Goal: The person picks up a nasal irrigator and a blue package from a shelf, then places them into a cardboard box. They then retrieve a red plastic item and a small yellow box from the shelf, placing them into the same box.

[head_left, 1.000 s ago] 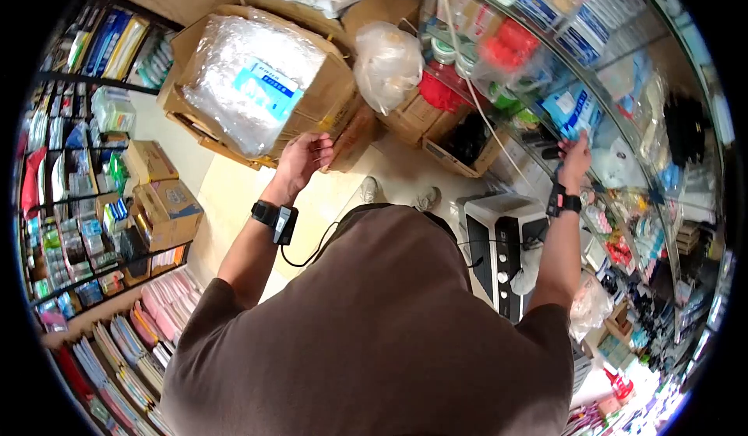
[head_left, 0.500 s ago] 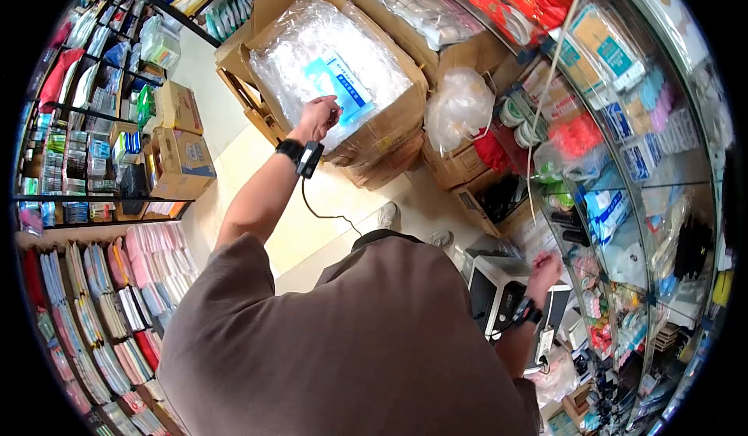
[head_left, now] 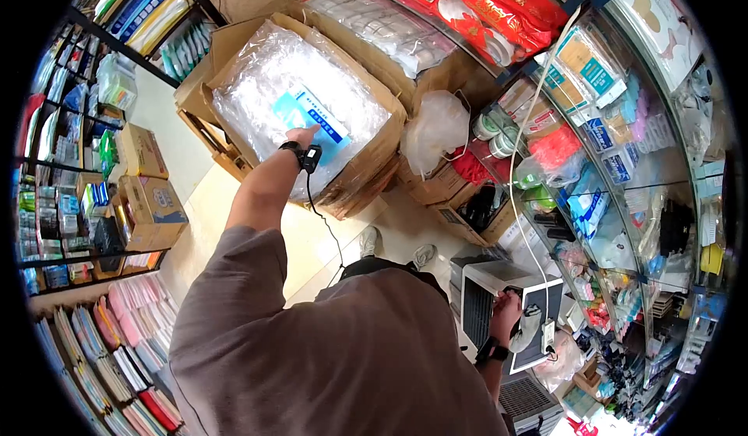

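Observation:
A blue and white packet (head_left: 315,116) lies on clear plastic packaging (head_left: 257,74) inside an open cardboard box (head_left: 378,144). At the packet's near edge is my left hand (head_left: 301,135), its fingers partly hidden behind the hand, so its grip does not show. On the right, my right hand (head_left: 506,310) is beside a white-framed case with a dark grille (head_left: 478,311). Its fingers are curled, and what they hold, if anything, is too small to make out.
Glass shelves (head_left: 623,225) packed with goods line the right side. Behind the box lie red packages (head_left: 506,11). A white plastic bag (head_left: 436,132) sits right of it. Cartons (head_left: 152,210) and stacked folded goods (head_left: 128,342) are on the left. A cable (head_left: 327,229) hangs from my left wrist.
The view has shifted, so the box appears further left. My left hand has reached closer to the packet. My right hand has moved inward and down, to beside the white-framed case.

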Available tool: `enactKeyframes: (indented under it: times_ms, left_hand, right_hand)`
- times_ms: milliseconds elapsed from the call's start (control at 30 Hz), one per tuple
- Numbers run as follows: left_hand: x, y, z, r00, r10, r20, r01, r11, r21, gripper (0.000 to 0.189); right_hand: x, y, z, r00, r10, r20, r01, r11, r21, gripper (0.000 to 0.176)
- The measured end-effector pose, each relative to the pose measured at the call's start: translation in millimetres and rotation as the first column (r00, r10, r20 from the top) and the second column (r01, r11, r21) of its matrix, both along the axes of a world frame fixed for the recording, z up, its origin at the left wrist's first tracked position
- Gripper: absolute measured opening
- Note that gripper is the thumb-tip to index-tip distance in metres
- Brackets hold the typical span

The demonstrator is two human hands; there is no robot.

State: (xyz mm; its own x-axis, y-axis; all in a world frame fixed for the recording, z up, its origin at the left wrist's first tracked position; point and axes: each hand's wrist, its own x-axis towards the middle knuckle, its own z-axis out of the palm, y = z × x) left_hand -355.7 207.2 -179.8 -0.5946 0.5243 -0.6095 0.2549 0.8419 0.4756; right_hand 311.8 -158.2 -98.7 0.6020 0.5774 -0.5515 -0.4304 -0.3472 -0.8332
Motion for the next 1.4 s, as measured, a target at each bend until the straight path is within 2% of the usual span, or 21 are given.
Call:
enactKeyframes:
  times_ms: [100,167,233,267,367,467,500,567,667,733,767,833,900,933,967,1000,1033,1067,1133,1233,1400]
  left_hand:
    - [-17,28,-59,0.948,-0.259,-0.182,0.213,0.947,-0.239,0.107]
    - [-16,34,-88,0.929,-0.325,-0.177,0.259,0.913,-0.316,0.107]
    - [-9,32,-95,0.984,-0.04,-0.172,0.003,0.978,-0.209,0.1]
    - [-9,37,-97,0.985,-0.056,-0.164,0.011,0.965,-0.262,0.092]
    - [-15,40,-98,0.979,-0.181,-0.09,0.144,0.937,-0.319,0.102]
    - [-4,35,-96,0.992,0.114,-0.06,-0.12,0.985,-0.123,0.082]
    - [-13,39,-100,0.962,-0.223,-0.161,0.195,0.965,-0.174,0.075]
    - [-27,40,-109,0.858,-0.46,-0.227,0.427,0.886,-0.182,0.066]
    - [-31,31,-124,0.974,-0.188,-0.125,0.194,0.98,0.039,0.06]
    - [-19,10,-68,0.999,0.039,0.023,-0.042,0.986,0.164,0.058]
    - [1,0,-13,0.992,0.062,-0.11,-0.056,0.997,0.057,0.056]
    - [-43,7,-83,0.946,-0.219,-0.241,0.211,0.976,-0.059,0.056]
    - [-21,-1,-30,0.952,0.116,-0.284,-0.093,0.991,0.094,0.047]
    - [-28,-1,-31,0.879,-0.223,-0.421,0.255,0.967,0.019,0.043]
    - [-44,-1,-36,0.678,-0.522,-0.517,0.556,0.825,-0.102,0.038]
    - [-61,-5,-45,0.38,-0.74,-0.555,0.77,0.585,-0.253,0.034]
    - [-42,-10,-25,0.91,-0.344,-0.232,0.386,0.907,0.171,0.032]
    - [-22,-16,-3,0.95,0.223,0.218,-0.304,0.818,0.488,0.031]
    - [-24,-22,15,0.909,0.106,0.402,-0.323,0.789,0.522,0.041]
    - [0,-54,80,0.744,-0.061,0.665,-0.417,0.735,0.534,0.033]
    - [29,-96,157,0.633,-0.222,0.741,-0.401,0.725,0.56,0.031]
  right_hand:
    - [-2,-27,-19,1.0,-0.025,0.015,0.025,1.0,0.0,0.014]
    - [-9,-37,-19,0.999,-0.045,0.0,0.045,0.999,-0.021,0.014]
    - [-23,-44,-19,0.996,-0.091,-0.007,0.091,0.994,-0.057,0.014]
    - [-30,-48,-18,0.993,-0.114,-0.012,0.113,0.991,-0.078,0.013]
    - [-41,-58,-23,0.994,-0.113,-0.008,0.112,0.99,-0.083,0.014]
    - [-52,-56,-21,0.995,-0.097,0.016,0.098,0.989,-0.114,0.015]
    - [-54,-54,-19,0.995,-0.096,0.022,0.098,0.988,-0.122,0.015]
    - [-59,-50,-13,0.996,-0.087,0.026,0.09,0.987,-0.134,0.014]
    - [-61,-43,-8,0.998,-0.062,0.019,0.064,0.99,-0.126,0.014]
    - [-60,-40,-11,0.999,-0.053,0.004,0.053,0.993,-0.105,0.014]
    - [-59,-39,-16,0.999,-0.04,-0.004,0.039,0.995,-0.097,0.014]
    - [-57,-35,-24,1.0,-0.018,-0.021,0.017,0.997,-0.078,0.014]
    - [-60,-27,-29,1.0,-0.02,0.001,0.02,0.995,-0.093,0.015]
    - [-63,-22,-30,1.0,-0.02,0.013,0.022,0.995,-0.102,0.015]
    - [-64,-18,-31,1.0,0.009,0.011,-0.008,0.996,-0.088,0.017]
    - [-66,-14,-29,1.0,0.028,0.01,-0.027,0.996,-0.089,0.017]
    - [-69,-9,-27,0.999,0.046,0.008,-0.045,0.995,-0.09,0.016]
    - [-73,-3,-25,0.998,0.062,0.006,-0.061,0.994,-0.089,0.016]
    - [-76,5,-28,0.998,0.063,0.003,-0.062,0.995,-0.073,0.014]
    - [-70,10,-42,0.991,0.133,-0.008,-0.134,0.989,-0.065,0.013]
    - [-94,44,-31,0.989,0.145,-0.041,-0.147,0.988,-0.047,0.013]
